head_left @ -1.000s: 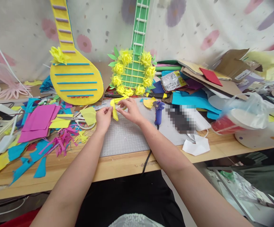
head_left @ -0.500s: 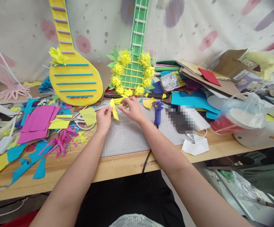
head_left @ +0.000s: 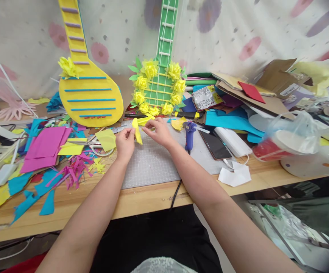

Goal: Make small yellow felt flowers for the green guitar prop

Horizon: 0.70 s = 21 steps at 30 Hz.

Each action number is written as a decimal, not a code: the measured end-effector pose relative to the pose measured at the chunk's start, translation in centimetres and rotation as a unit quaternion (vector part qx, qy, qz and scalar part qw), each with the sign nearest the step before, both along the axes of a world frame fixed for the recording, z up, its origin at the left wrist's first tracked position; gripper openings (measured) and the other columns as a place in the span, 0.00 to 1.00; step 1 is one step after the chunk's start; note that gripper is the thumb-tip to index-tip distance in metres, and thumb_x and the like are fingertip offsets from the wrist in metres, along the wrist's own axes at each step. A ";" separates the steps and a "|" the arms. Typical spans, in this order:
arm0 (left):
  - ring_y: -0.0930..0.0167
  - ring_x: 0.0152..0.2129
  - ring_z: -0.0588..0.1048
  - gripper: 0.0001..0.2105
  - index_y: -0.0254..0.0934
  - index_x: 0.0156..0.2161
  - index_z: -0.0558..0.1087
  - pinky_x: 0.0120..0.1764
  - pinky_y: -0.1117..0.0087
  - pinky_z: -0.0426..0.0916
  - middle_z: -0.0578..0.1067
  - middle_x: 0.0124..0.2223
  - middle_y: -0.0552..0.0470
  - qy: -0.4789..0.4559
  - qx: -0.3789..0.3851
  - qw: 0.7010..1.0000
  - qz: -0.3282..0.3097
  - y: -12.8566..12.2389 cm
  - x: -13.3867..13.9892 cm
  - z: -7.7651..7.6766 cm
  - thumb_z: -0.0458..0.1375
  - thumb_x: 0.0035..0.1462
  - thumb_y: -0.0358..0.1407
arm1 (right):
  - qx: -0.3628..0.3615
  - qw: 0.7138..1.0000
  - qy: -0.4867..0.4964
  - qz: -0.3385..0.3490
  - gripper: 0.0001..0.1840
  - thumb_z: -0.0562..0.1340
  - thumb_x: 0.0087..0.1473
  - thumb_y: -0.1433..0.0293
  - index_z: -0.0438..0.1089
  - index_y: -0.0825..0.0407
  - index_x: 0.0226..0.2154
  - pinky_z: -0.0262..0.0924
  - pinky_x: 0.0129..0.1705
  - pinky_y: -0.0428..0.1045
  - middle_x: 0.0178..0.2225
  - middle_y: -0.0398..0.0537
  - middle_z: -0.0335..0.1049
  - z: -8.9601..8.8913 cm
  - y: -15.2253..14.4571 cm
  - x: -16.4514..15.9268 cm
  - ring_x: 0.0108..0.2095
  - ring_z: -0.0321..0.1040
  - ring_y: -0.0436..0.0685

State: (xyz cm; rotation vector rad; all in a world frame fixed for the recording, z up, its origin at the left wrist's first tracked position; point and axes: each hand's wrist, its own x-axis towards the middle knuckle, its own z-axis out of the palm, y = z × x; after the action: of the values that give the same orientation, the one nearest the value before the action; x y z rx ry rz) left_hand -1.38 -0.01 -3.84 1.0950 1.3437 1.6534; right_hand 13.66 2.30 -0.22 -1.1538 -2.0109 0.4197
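My left hand pinches a folded yellow paper strip between thumb and fingers, above the grey cutting mat. Close to the strip's right side is my right hand, its thumb and index fingertips drawn together. Whatever lies between those fingertips is too small to tell. Another yellow piece shows just behind the hands. To the right stands a purple hot glue gun with a pale glue stick in it. A curved yellow petal-like piece lies beside it.
Behind stand a yellow guitar-shaped cutout and a green one ringed with yellow flowers. Left are scissors, magenta sheets and coloured scraps. A phone, white power bank and bagged cup are right.
My right thumb and index fingertips have come closer together beside the yellow strip. The left hand's grip on the strip is nearly unchanged.
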 end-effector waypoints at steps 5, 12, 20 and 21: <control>0.73 0.24 0.74 0.09 0.35 0.28 0.71 0.31 0.73 0.69 0.74 0.26 0.54 -0.039 -0.004 0.999 -0.029 -0.4 0.6 0.8 0.61 0.47 0.40 | -0.010 1.000 0.000 -0.004 0.10 0.59 0.53 0.62 0.69 0.51 0.27 0.52 0.44 0.52 0.30 0.46 0.71 0.0 0.1 0.2 0.37 0.59 0.55; 0.69 0.28 0.77 0.16 0.35 0.28 0.69 0.31 0.70 0.71 0.76 0.27 0.52 -0.123 -0.094 0.985 -0.076 -0.7 0.8 1.9 0.64 0.41 0.46 | -0.016 1.000 -0.013 0.003 0.10 0.59 0.53 0.63 0.69 0.51 0.26 0.53 0.44 0.51 0.30 0.46 0.71 0.0 -0.2 -0.1 0.38 0.59 0.55; 0.69 0.25 0.76 0.15 0.33 0.26 0.69 0.30 0.69 0.70 0.74 0.24 0.52 -0.108 -0.124 0.986 -0.030 -0.3 0.5 2.0 0.69 0.32 0.36 | -0.006 0.999 -0.028 0.015 0.10 0.59 0.54 0.62 0.71 0.51 0.28 0.52 0.44 0.51 0.31 0.46 0.71 -0.2 0.0 -0.1 0.39 0.58 0.55; 0.70 0.24 0.75 0.14 0.33 0.25 0.68 0.29 0.69 0.69 0.74 0.23 0.53 -0.102 -0.125 0.987 -0.017 -0.1 0.4 1.8 0.68 0.32 0.35 | -0.005 0.999 -0.031 0.019 0.10 0.59 0.54 0.62 0.71 0.50 0.29 0.51 0.45 0.51 0.31 0.46 0.71 -0.4 0.1 -0.1 0.39 0.58 0.55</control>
State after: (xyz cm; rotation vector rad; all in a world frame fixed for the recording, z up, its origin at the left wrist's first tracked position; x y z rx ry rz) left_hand -1.02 -0.12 -2.03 0.7767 1.3473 1.4797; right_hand 13.59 2.36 -0.61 -1.1489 -2.0883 0.4177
